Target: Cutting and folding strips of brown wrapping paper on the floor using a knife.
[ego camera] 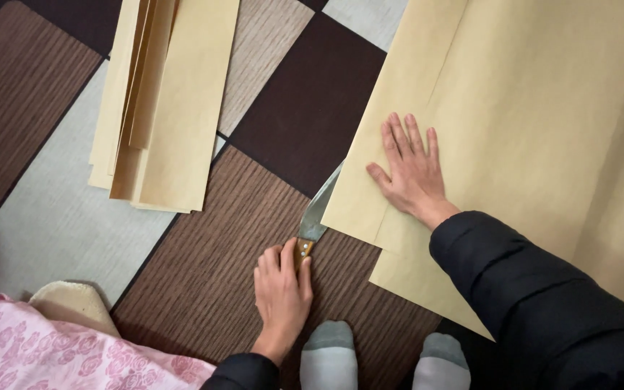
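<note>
My left hand grips the brown wooden handle of a knife low in the middle of the view. The grey blade points up and to the right and slips into the folded edge of a large tan paper sheet. My right hand, in a dark sleeve, lies flat on that sheet with fingers spread, just to the right of the blade. The sheet covers the right half of the view and lies on the floor.
A stack of narrow tan paper strips lies at the upper left on a checked floor mat of brown, grey and dark squares. My two grey socked feet are at the bottom edge. Pink flowered cloth lies at the bottom left.
</note>
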